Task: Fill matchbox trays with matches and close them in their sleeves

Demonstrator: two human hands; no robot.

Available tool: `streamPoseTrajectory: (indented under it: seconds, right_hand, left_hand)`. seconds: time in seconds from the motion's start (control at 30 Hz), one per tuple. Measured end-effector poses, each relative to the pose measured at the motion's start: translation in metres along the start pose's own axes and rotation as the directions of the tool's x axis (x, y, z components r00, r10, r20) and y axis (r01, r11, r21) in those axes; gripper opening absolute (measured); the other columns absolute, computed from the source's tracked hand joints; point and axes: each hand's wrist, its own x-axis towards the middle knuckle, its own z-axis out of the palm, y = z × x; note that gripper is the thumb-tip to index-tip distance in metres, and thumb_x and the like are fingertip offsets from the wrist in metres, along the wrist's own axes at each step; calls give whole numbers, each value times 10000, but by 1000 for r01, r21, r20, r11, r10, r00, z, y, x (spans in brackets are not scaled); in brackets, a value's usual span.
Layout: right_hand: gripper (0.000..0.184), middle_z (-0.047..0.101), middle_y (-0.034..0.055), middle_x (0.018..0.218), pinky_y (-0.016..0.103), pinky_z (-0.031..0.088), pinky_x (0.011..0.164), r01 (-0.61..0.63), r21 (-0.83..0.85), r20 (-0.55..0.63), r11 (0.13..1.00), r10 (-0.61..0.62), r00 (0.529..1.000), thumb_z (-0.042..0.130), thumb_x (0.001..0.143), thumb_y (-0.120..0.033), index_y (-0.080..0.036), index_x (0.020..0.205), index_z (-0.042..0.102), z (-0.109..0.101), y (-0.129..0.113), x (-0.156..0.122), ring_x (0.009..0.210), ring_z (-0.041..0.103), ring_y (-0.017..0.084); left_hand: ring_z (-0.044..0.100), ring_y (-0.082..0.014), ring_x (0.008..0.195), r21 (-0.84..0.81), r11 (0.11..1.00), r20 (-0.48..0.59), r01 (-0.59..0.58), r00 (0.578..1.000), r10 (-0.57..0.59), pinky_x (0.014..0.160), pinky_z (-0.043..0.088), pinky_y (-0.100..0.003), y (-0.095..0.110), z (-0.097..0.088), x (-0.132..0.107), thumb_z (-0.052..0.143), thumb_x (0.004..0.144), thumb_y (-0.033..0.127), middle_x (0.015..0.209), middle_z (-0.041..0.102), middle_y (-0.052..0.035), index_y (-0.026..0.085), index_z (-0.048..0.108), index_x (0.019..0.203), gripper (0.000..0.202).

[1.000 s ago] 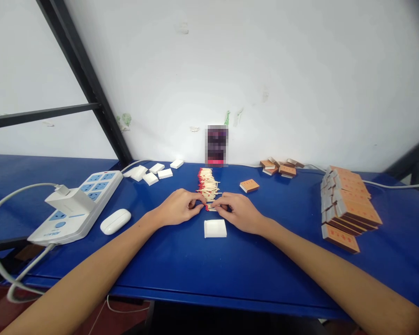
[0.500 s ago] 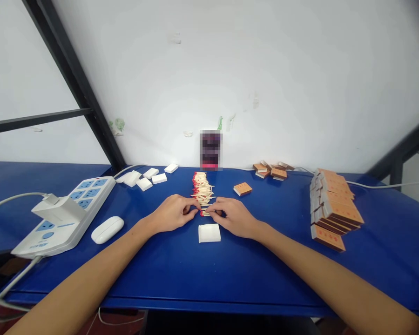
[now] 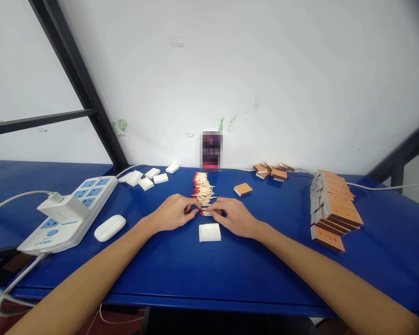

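Note:
A long pile of red-tipped matches (image 3: 204, 190) lies on the blue table (image 3: 195, 274), heads to the left. At its near end, a few matches (image 3: 206, 213) sit between my two hands. My left hand (image 3: 176, 212) is closed, its thumb and index finger at the red heads. From the other side, my right hand (image 3: 234, 217) pinches the bare stick ends with curled fingers. How many matches the fingertips hold is hidden. Just below the hands rests a white matchbox tray (image 3: 210, 232), its inside facing up.
White matchbox trays (image 3: 146, 184) lie at the back left. Orange matchboxes (image 3: 338, 204) are stacked at the right, others (image 3: 278, 174) heaped by the wall, and a single matchbox (image 3: 243, 189) nearer. A power strip (image 3: 70, 232) and a white case (image 3: 110, 228) are at the left.
The view has shifted slightly, so the things at the left appear a little further right. My hands stay at the near matches with almost no visible movement.

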Motion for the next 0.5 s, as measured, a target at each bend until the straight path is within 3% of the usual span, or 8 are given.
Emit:
streamPoseTrajectory:
  seconds: [0.5]
  right_hand:
    - [289,645,11,820,242,360,651,7,35,25,999,-8,1000,555,885,-126,-240,1033,775,1,1,0,703,543,117]
  left_hand:
    - [475,-95,498,19,1000,-1,-4,1000,4,546,310,-223,1,-1,0,536,901,246,561,551,48,209,717,986,203]
